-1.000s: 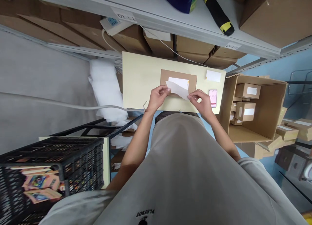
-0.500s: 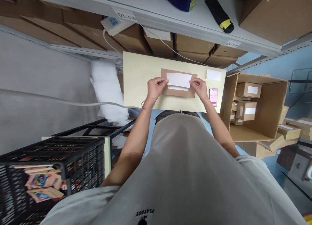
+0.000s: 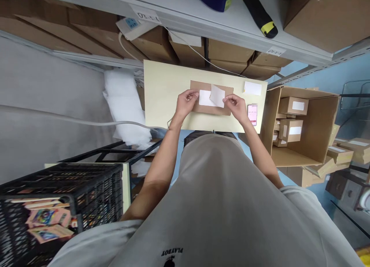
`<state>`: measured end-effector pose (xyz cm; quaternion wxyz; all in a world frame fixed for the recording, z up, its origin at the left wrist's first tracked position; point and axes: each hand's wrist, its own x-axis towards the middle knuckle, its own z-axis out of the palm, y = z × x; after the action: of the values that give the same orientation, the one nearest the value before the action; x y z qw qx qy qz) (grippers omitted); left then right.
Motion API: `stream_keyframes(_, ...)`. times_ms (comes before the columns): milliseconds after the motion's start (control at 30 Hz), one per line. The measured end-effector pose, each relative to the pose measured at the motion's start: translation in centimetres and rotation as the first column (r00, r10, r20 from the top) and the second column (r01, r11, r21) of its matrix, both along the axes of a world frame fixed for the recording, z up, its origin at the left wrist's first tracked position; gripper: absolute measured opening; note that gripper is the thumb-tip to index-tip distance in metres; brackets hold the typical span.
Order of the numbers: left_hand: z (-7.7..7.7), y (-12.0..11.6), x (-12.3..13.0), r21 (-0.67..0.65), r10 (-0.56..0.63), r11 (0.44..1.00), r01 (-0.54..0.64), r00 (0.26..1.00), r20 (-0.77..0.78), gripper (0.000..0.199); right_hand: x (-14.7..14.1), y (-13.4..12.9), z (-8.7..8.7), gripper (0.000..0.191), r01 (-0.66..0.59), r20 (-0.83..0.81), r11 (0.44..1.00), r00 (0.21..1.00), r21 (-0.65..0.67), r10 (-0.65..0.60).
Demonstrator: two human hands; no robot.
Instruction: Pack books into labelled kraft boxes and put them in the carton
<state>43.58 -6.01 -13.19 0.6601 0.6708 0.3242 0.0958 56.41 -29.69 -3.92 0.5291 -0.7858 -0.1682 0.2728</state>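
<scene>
A flat brown cardboard box (image 3: 211, 110) lies on the cream tabletop (image 3: 166, 76) in front of me. On its top is a white label (image 3: 204, 98), partly covered by a curled slip of white paper (image 3: 217, 94). My right hand (image 3: 235, 105) pinches that slip at its lower right corner. At the box's left end, my left hand (image 3: 186, 103) has thumb and forefinger pressed together beside the label's left edge. Whether anything is between those fingertips I cannot make out. A pad of white labels (image 3: 252, 88) and a lit phone (image 3: 252, 115) lie to the right.
A large open carton (image 3: 315, 132) with several small labelled boxes stands at the right. White foam wrap (image 3: 123, 105) hangs left of the tabletop. At lower left is a black plastic crate (image 3: 98, 190) with packets. A shelf (image 3: 185, 12) with a black-and-yellow handled tool (image 3: 258, 13) spans the top.
The slip, held flat between both hands before, has come away from my left hand and curled over to the right, baring the left part of the label. My right hand still holds it.
</scene>
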Motion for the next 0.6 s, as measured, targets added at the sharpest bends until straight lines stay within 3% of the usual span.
stream_keyframes(167,0.4,-0.8,0.4,-0.103,-0.024,0.994,0.028,0.999,0.041,0.041,-0.9,-0.7,2.9,0.037,-0.1,0.006,0.993,0.995,0.064,0.1)
stream_keyframes(300,1.0,-1.1,0.5,-0.129,-0.022,0.991,0.028,0.998,0.052,0.044,-1.1,-1.2,3.7,0.037,-0.105,0.013,0.992,0.994,0.069,0.104)
stream_keyframes(467,1.4,-0.9,-0.1,-0.203,-0.063,0.977,0.07,0.997,0.04,0.05,-0.9,-1.9,2.8,0.034,-0.072,0.035,0.996,0.997,0.058,0.07)
stream_keyframes(600,1.0,-0.3,-0.5,-0.145,-0.089,0.985,0.09,0.996,0.013,0.047,-0.2,-2.1,0.5,0.033,-0.03,0.054,0.999,0.998,0.017,0.03)
